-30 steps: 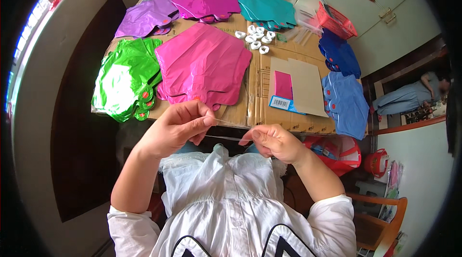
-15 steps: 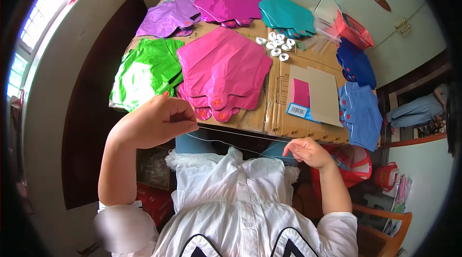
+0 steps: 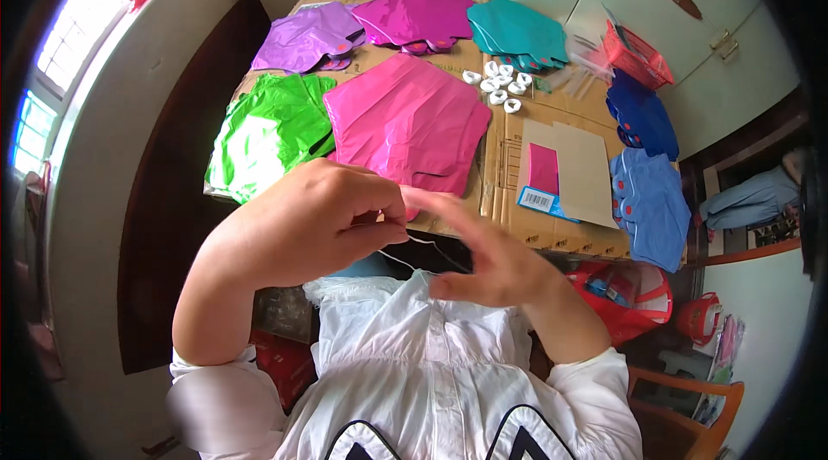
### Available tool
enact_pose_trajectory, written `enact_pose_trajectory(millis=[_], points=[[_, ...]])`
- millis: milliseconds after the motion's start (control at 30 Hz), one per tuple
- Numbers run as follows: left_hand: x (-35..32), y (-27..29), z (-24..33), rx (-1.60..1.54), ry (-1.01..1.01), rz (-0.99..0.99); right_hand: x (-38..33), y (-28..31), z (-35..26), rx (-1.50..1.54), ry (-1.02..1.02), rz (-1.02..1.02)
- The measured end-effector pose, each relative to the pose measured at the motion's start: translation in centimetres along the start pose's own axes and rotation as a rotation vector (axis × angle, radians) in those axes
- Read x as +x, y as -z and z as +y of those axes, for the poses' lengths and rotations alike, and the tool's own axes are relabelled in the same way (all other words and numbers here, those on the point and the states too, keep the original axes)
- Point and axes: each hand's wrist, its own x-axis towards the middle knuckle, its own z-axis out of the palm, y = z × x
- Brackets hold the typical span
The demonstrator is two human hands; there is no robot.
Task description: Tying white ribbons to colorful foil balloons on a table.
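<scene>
On my left hand (image 3: 302, 219) the thumb and forefinger press together at the tips, and a thin white thread (image 3: 423, 241) runs out from that pinch. My right hand (image 3: 500, 266) is spread, thumb well away from the long fingers; its blurred forefinger reaches across to my left fingertips, and I can't tell whether it has any thread. The thread hangs slack in the space between my hands and my lap, in front of the table edge. I see no finished knot in it and nothing attached to it; its ends are hidden, so I judge this bit of handling to be partway through.

Just beyond my hands lies the pink foil stack (image 3: 405, 115), flat, its near edge partly covered by my knuckles. Left of it is the green foil stack (image 3: 267, 132); behind are the purple (image 3: 302, 35), magenta (image 3: 414, 16) and teal stacks (image 3: 517, 31), with dark blue (image 3: 640, 113) and light blue stacks (image 3: 651, 206) to the right. All look flat. Small white rings (image 3: 490, 85) sit grouped near the middle of the cardboard (image 3: 578, 236), in front of the teal. A beige card (image 3: 578, 167) takes up the right side, and a red basket (image 3: 638, 55) stands at the back.
</scene>
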Motion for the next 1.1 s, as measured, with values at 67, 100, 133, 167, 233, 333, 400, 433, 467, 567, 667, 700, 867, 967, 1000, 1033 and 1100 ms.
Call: enact_pose_trajectory(millis=[67, 100, 133, 167, 233, 333, 400, 433, 467, 567, 667, 700, 867, 967, 1000, 1033, 1100], points=[[0.5, 0.0, 0.4, 0.037, -0.025, 0.012, 1.3, -2.7, 2.4, 0.347, 0.016, -0.033], [0.3, 0.0, 0.5, 0.055, -0.011, 0.013, 1.3, -3.1, 3.1, 0.502, -0.035, -0.088], [0.2, 0.0, 0.4, 0.051, -0.011, 0.017, 1.2, -3.4, 3.8, 0.651, -0.094, -0.132], [0.1, 0.1, 0.1, 0.047, -0.012, 0.020, 0.7, -3.1, 4.0, 0.775, -0.214, -0.203], [-0.5, -0.1, -0.6, 0.011, 0.019, 0.035, -0.1, -3.3, 3.7, 0.948, -0.371, -0.164], [-0.8, -0.7, -1.6, -0.098, 0.108, 0.055, -1.1, -2.0, 3.7, 0.867, -0.399, 0.052], [-0.8, -1.6, -2.2, -0.195, 0.190, 0.055, -1.5, -1.2, 2.8, 0.703, -0.403, 0.129], [-0.8, -2.3, -2.8, -0.215, 0.159, 0.082, -1.6, -0.8, 2.1, 0.620, -0.404, 0.166], [-0.8, -3.1, -3.3, -0.315, 0.175, 0.074, -1.8, -0.5, 1.6, 0.538, -0.404, 0.202], [-0.8, -5.2, -4.6, -0.530, 0.161, 0.027, -1.9, 0.5, 0.2, 0.385, -0.336, 0.209], [-0.6, -7.4, -5.1, -0.905, 0.275, -0.064, -2.1, 1.4, 0.1, 0.267, -0.320, 0.218], [-0.6, -8.0, -5.1, -0.981, 0.282, -0.077, -2.1, 1.6, 0.3, 0.223, -0.312, 0.221], [-0.4, -11.6, -4.1, -1.264, 0.262, 0.032, -1.9, 1.7, 1.5, 0.123, -0.251, 0.264], [-0.5, -12.3, -3.7, -1.472, 0.325, 0.069, -2.4, 1.6, 3.5, 0.175, -0.265, 0.328], [-0.6, -12.4, -3.6, -1.508, 0.319, 0.080, -2.6, 1.3, 4.0, 0.209, -0.277, 0.350], [-0.7, -12.6, -3.5, -1.543, 0.313, 0.090, -2.8, 1.0, 4.5, 0.254, -0.292, 0.367], [-0.8, -12.7, -3.3, -1.618, 0.289, 0.120, -3.2, -0.1, 5.2, 0.344, -0.321, 0.402]])
